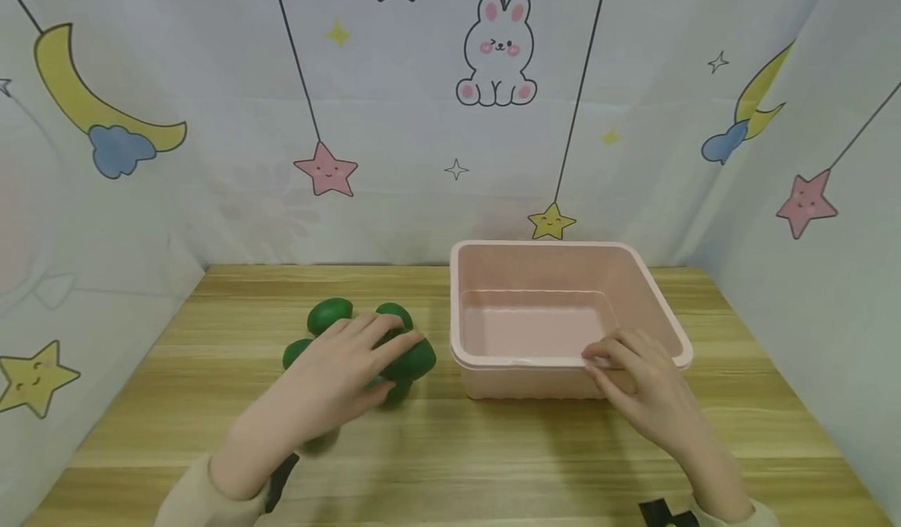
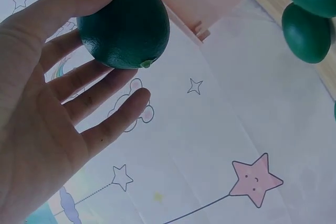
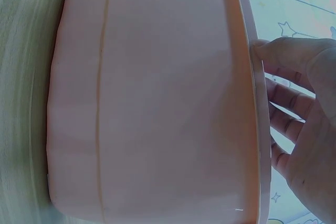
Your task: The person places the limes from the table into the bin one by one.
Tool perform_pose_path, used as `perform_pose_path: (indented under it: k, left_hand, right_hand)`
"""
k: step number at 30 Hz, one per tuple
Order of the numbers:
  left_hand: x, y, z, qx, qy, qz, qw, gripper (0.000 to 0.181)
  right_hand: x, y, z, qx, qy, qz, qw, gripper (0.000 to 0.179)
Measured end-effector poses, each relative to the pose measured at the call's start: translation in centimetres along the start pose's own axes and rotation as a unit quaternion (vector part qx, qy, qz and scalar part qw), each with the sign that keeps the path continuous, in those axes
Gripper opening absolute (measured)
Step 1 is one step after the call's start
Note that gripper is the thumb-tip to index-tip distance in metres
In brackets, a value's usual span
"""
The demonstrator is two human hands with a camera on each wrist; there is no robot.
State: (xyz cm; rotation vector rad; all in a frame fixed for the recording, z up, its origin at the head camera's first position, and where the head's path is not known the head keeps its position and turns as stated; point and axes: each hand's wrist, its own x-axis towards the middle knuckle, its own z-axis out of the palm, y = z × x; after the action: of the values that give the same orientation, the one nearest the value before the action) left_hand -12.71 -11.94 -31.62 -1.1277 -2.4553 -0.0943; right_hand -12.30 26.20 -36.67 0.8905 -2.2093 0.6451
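My left hand (image 1: 341, 374) holds a dark green, rounded fruit (image 1: 415, 361) between thumb and fingers. In the left wrist view this fruit (image 2: 126, 24) has smooth, shiny skin and a small pale stem stub; I cannot tell its exact kind. Several more green fruits (image 1: 329, 316) lie around and beneath the hand, partly hidden by it. To their right stands a pink plastic bin (image 1: 535, 386), upright, with nothing visible inside. My right hand (image 1: 644, 390) pinches the bin's near rim, thumb on the outer side, as the right wrist view also shows.
The wooden tabletop (image 1: 450, 457) carries everything. A white curtain (image 1: 408, 105) printed with stars, moons and a rabbit hangs behind it and along both sides. A blurred, dull-coloured thing (image 1: 320, 441) shows beside the left wrist.
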Motion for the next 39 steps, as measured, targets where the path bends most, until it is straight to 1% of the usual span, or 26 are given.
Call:
perform_pose_path:
  k: [5,9,14,18,26,31,33,36,39]
  left_hand:
    - [1.1,-0.4,-0.4,0.000,0.008,0.008,0.9999,0.064]
    - [2.0,-0.7,-0.6,-0.007,0.011,0.015,0.9998,0.062]
    - [3.6,-1.0,-0.5,-0.040,0.027,0.025,0.9985,0.053]
    - [4.8,-1.1,-0.4,-0.068,0.028,0.026,0.9969,0.053]
    - [7.7,-1.2,0.1,-0.096,0.004,0.022,0.9951,0.054]
    - [9.5,-1.3,0.6,-0.112,-0.012,0.018,0.9934,0.057]
    - [10.2,-1.4,0.8,-0.117,-0.015,0.019,0.9929,0.057]
    - [11.0,-1.4,1.0,-0.118,-0.019,0.021,0.9926,0.057]
    - [11.7,-1.4,1.2,-0.113,-0.029,0.024,0.9929,0.056]
  right_hand:
    - [0.1,0.1,0.1,0.002,0.004,-0.004,1.0000,0.016]
    - [0.0,0.1,0.1,0.003,0.004,-0.005,1.0000,0.016]
    - [0.0,0.1,0.1,0.006,0.006,-0.005,0.9999,0.021]
    - [0.0,0.1,0.1,0.006,0.006,-0.005,0.9999,0.020]
    - [-0.1,0.0,0.0,0.001,0.005,-0.005,1.0000,0.022]
    - [-0.2,-0.1,0.0,-0.004,0.000,0.000,1.0000,0.010]
    - [-0.2,-0.1,0.0,-0.004,-0.001,0.000,1.0000,0.009]
    - [-0.2,-0.1,0.0,-0.005,0.000,-0.002,1.0000,0.009]
    - [-0.1,-0.1,0.1,-0.003,0.004,-0.006,1.0000,0.017]
